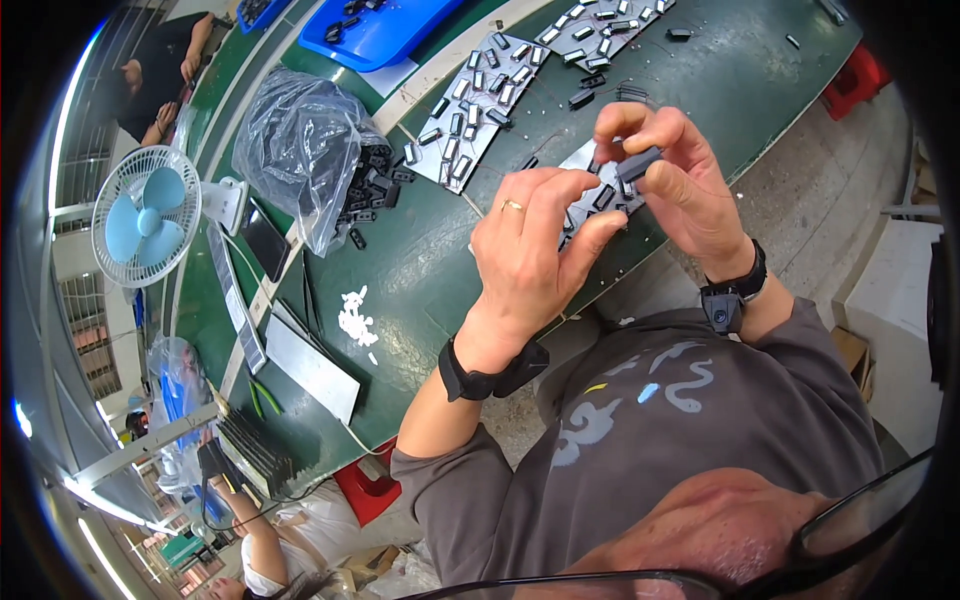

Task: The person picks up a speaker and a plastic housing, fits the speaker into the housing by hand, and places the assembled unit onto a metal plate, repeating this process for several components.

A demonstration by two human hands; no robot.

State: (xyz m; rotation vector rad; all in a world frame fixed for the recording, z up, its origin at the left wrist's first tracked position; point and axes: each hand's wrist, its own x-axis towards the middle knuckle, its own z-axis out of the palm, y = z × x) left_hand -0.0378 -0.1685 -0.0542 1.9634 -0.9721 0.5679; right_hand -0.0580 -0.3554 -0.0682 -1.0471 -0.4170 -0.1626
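Observation:
In front of my body, my right hand [680, 180] pinches a small dark rectangular block [637, 164] between thumb and fingers. My left hand [535, 235], with a ring on one finger, is beside it. Its thumb and index finger are apart, and nothing shows between them. Below both hands lies a pale sheet [580, 158] carrying small black rectangular parts [604, 196]. My hands partly hide it. Past my left hand, another pale sheet [432, 155] bears several black-and-silver parts with thin wires.
A plastic bag [300, 150] spills black parts [375, 185] on the green table [400, 290]. White bits [355, 325], a flat panel [315, 370], green-handled pliers [265, 397], a phone [265, 240] and a fan [148, 220] are at left. A blue tray [370, 30] stands at the far side. Other people sit at left.

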